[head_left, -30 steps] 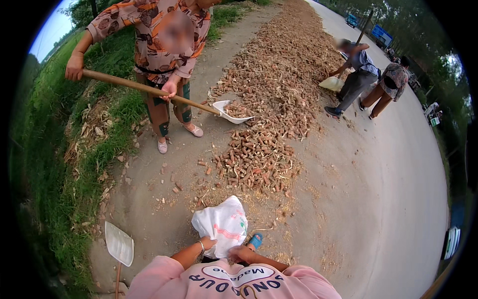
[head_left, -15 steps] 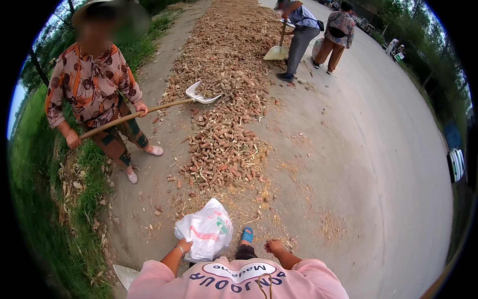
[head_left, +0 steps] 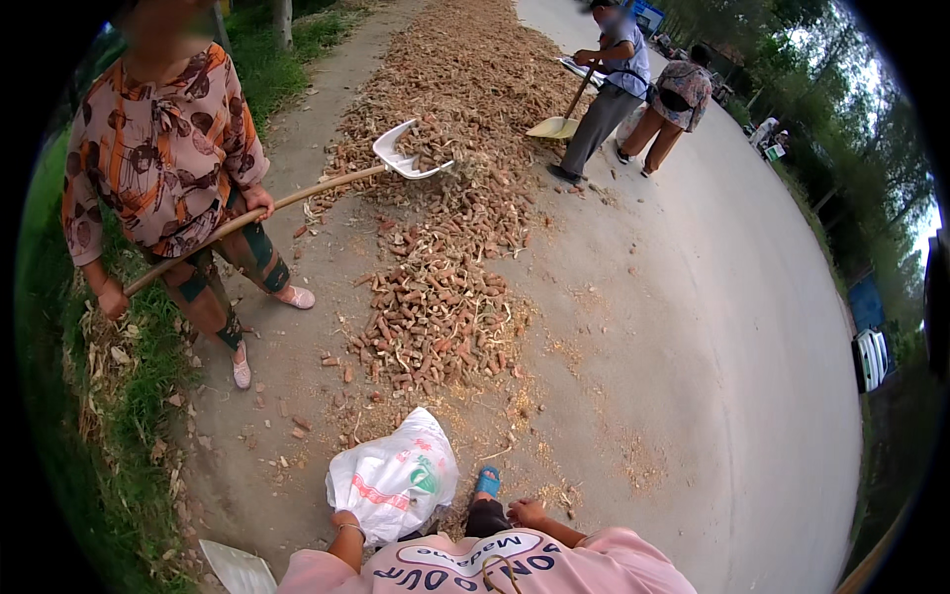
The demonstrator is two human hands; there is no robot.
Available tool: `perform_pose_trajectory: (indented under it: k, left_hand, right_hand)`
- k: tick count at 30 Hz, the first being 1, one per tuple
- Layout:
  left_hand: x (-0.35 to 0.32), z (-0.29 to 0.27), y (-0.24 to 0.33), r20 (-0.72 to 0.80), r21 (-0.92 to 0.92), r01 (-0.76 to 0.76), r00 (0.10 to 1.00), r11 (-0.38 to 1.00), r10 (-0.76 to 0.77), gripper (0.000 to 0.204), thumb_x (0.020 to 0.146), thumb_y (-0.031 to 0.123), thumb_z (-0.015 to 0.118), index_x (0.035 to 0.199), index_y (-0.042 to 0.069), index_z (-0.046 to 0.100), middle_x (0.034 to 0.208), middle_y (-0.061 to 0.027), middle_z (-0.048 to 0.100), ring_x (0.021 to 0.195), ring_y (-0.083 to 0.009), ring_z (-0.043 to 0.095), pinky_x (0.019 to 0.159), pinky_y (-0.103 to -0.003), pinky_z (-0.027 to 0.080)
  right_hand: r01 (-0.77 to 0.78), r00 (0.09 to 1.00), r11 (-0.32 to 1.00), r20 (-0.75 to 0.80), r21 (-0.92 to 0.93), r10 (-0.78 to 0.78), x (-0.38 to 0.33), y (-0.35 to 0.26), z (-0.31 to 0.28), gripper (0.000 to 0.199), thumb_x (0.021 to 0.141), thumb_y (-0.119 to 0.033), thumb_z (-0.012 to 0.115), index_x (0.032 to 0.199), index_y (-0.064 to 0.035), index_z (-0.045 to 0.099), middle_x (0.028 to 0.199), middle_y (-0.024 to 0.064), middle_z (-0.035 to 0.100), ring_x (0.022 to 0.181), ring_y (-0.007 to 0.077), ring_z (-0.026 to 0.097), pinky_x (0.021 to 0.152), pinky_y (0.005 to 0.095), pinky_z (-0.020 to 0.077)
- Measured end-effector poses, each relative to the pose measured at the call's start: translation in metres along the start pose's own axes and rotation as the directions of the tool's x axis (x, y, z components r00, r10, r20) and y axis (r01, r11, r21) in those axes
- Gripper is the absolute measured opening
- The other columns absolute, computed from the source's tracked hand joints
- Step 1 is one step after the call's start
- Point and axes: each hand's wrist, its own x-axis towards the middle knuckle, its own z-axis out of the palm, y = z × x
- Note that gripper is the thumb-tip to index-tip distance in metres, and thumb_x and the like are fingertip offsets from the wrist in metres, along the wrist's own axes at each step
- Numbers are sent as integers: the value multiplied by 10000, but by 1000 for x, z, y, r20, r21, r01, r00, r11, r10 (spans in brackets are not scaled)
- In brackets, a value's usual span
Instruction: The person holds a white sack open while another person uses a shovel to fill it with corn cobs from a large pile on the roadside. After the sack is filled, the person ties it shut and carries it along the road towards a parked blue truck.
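Note:
My left hand [head_left: 345,523] is closed on the edge of a white woven sack [head_left: 394,477] with red and green print, bunched in front of me. The sack's mouth and contents cannot be made out. My right hand [head_left: 525,513] hangs near my right knee, fingers loosely bent and apart, with nothing seen in it. Ahead of the sack lies a long pile of corncobs [head_left: 435,332], with loose kernels scattered around its near end. At the left, a person in a patterned shirt [head_left: 163,148] holds a long-handled white shovel [head_left: 389,148], its blade in the pile.
A pale, flat scoop-like blade [head_left: 237,568] lies at lower left. Beyond the pile's right side, one person [head_left: 609,94] holds a cream shovel [head_left: 554,127]; another [head_left: 678,104] bends beside a sack. Grass [head_left: 139,396] borders the left, a paved road [head_left: 722,346] the right.
My view has shifted slightly. The white sack and my left hand sit lower and further left. My right hand has drawn in toward my leg. The person at the left has pushed the shovel further into the cobs.

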Motion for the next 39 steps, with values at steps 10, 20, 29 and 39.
perform_pose_trajectory:
  k: [10, 20, 29, 39]
  left_hand:
    - [51, -107, -27, 819, 518, -854, 480, -45, 315, 294, 792, 176, 400, 887, -6, 611, 938, -226, 574, 873, -351, 564, 768, -395, 449]
    - [21, -146, -33, 559, 374, -557, 773, 741, 299, 483, 627, 349, 577, 959, -2, 588, 975, -205, 575, 916, -316, 551, 817, -350, 427]
    - [-9, -145, -17, 635, 577, -669, 728, 469, 256, 562, 556, 275, 669, 1049, 36, 547, 1049, -192, 544, 1001, -296, 516, 856, -344, 411]
    - [0, -112, -2, 609, 659, -677, 736, 329, 296, 481, 635, 155, 568, 1090, 12, 510, 1079, -221, 518, 1009, -304, 509, 854, -351, 415]
  right_hand:
    - [81, 941, 956, 338, -283, 20, -53, -39, 174, 221, 777, -179, 509, 867, 16, 557, 716, 117, 608, 585, 173, 580, 517, 286, 475]
    - [453, 887, 683, 369, -573, -278, -16, -9, 114, 258, 743, -237, 545, 920, -53, 583, 775, 130, 620, 675, 220, 604, 641, 319, 485]
    - [328, 940, 728, 285, -603, -187, -34, -9, 109, 261, 728, -303, 504, 741, -73, 626, 808, 139, 611, 780, 271, 587, 703, 374, 452]
    - [10, 995, 945, 94, -326, 22, -33, 11, 101, 260, 702, -211, 612, 846, 5, 625, 698, 123, 629, 588, 168, 605, 557, 293, 487]
